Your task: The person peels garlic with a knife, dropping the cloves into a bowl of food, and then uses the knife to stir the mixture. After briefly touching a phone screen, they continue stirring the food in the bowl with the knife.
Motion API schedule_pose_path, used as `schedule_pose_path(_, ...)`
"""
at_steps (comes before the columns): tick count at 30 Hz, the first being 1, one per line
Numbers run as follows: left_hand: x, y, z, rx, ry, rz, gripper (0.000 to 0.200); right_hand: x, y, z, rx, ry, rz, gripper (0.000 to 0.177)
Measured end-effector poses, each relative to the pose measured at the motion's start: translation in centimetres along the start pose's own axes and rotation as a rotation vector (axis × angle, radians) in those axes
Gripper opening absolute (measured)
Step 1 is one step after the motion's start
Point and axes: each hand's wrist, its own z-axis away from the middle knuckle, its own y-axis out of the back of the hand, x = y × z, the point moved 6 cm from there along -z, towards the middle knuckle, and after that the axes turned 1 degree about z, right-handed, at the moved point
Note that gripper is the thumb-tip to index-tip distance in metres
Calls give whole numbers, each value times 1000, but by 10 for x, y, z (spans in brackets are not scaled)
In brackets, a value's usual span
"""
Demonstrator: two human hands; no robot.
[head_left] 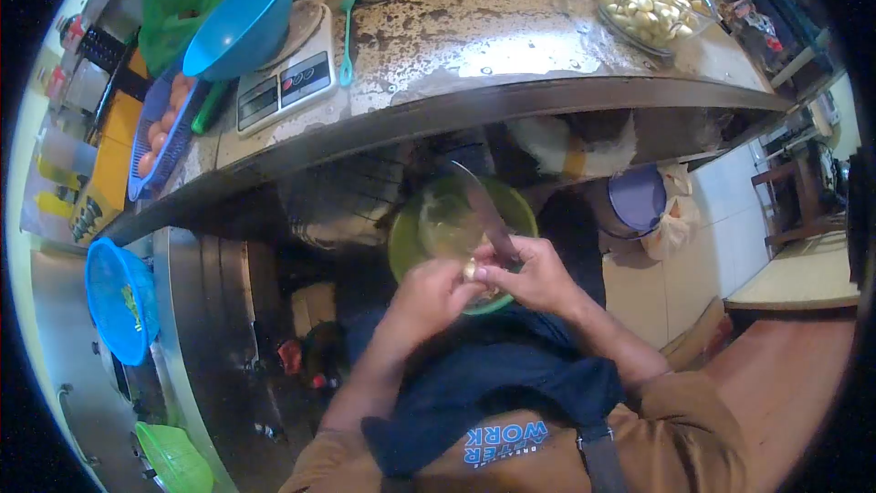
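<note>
My right hand (537, 281) is closed round a knife (484, 205), whose blade points up and away from me. In the fingers of my left hand (429, 297) is a pale garlic clove (470, 268), with the right thumb close against it. Both hands meet above a green basin (518, 201) at my lap. Inside the basin sits a clear, see-through container or bag (447, 224) that I cannot make out well. My hands hide the near part of the basin. On the counter at the upper right, a clear bowl (630, 36) holds many peeled garlic cloves.
The worn counter (484, 27) spans the front, its edge beyond the basin. On it are a kitchen scale (292, 82), a blue bowl (239, 27), a turquoise spoon (347, 41) and a basket of eggs (164, 128). A purple bucket (636, 199) stands below right; a blue basket (119, 301) is at left.
</note>
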Motion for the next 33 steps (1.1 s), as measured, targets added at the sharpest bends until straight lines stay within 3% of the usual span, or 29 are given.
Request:
schedule_pose_path(8,0,-5,0,1,-161,62,18,-9,9,5,25,79,104,20)
schedule_pose_path(11,-10,-7,1,75,-39,253,15,-10,6,3,-15,112,108,20)
schedule_pose_path(13,-23,-12,2,79,75,533,15,-14,5,2,-18,129,150,20)
schedule_pose_path(16,-27,-14,5,148,75,636,16,-11,4,1,-23,85,0,20)
schedule_pose_path(22,-27,-13,7,172,21,427,18,-8,0,2,-52,77,-9,19)
schedule_pose_path(25,-23,-14,8,201,38,520,18,-1,-4,1,-43,130,1,17)
schedule_pose_path(27,-20,-12,8,184,64,478,19,-14,-4,2,-21,229,229,13)
schedule_pose_path(30,-28,-17,8,186,99,441,19,-4,-9,3,-9,322,283,15)
schedule_pose_path(33,-34,-21,8,209,107,468,19,-3,-9,3,-1,275,293,15)
